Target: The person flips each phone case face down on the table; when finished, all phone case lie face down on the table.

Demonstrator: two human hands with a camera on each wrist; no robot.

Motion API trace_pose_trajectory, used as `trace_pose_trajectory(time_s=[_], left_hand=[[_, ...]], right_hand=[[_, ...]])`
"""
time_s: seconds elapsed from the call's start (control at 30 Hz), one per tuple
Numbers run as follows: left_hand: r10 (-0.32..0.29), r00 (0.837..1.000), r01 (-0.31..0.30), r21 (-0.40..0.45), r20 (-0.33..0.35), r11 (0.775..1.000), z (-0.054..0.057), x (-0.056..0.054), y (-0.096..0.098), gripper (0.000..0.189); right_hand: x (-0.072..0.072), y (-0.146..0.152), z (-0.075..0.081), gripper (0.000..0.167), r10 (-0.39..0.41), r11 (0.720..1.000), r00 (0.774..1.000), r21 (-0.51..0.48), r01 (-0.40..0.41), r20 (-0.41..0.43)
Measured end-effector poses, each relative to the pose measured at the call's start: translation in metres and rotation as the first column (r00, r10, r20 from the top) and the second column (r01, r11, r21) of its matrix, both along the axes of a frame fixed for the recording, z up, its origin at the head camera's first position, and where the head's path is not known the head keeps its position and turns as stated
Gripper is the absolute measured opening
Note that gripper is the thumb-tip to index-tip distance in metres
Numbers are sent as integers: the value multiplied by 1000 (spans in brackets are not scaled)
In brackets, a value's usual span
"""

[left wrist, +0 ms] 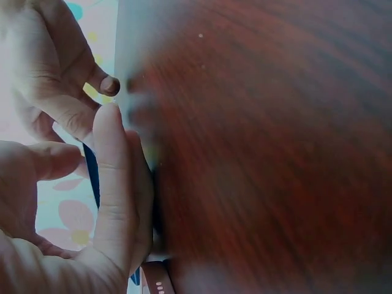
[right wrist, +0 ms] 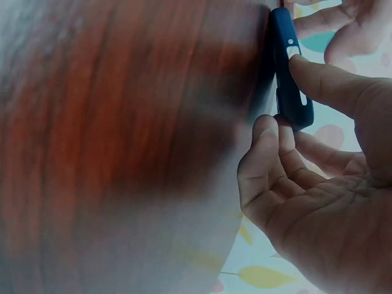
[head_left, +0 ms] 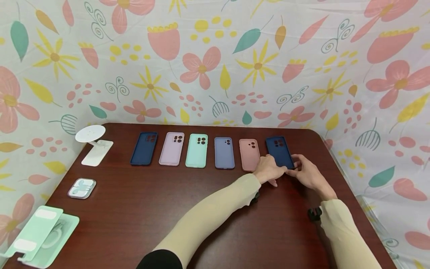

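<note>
At the right end of a row of phone cases is a dark blue phone case (head_left: 278, 148), slightly slanted, with its camera cutouts at the far end. Both hands meet at its near end. My left hand (head_left: 268, 169) holds the near left part, its fingers largely hiding that corner. From the right, my right hand (head_left: 307, 173) pinches the near right corner. In the right wrist view, the right thumb lies on the bottom edge of the dark blue case (right wrist: 288, 73), with fingers around the corner. A pink phone case (head_left: 249, 153) lies just left of the left hand.
Further left lie a periwinkle case (head_left: 224, 154), a mint case (head_left: 196, 153), a lilac case (head_left: 171, 149) and another dark blue case (head_left: 143, 149). A white stand (head_left: 95, 155), a small square box (head_left: 81, 188) and a mint folding stand (head_left: 40, 233) line the table's left side.
</note>
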State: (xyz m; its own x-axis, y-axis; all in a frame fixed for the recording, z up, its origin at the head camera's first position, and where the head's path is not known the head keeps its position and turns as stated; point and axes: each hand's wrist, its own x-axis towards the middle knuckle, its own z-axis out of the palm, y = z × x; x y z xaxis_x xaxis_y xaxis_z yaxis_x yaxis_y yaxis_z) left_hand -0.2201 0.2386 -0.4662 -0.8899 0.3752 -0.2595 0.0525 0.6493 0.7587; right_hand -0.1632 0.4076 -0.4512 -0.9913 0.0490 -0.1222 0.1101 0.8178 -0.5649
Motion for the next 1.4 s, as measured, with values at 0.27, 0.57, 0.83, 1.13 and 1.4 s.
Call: trace_pose_trajectory(time_s=[0.27,0.57,0.83,1.13,1.4], left_hand=[[25,995,-33,94,94,995,10,6,-5,44],[5,977,-61,260,212,964,12,3,-10,56],[-9,965,-88,359,261,929,15,6,-13,58],[-30,951,-99,395,308,913,23,3,-21,47],[-75,978,-37,521,193,853,25,-4,-35,71]], right_hand=[[4,-3,7,71,-7,1000,999,-9,7,-41],[8,-11,12,73,18,1000,994,-3,-18,-111],[9,-20,17,71,27,1000,991,-2,-27,-128],[4,-18,15,72,42,999,992,-14,-44,-117],[-3,-13,7,75,28,999,999,-44,-30,-40]])
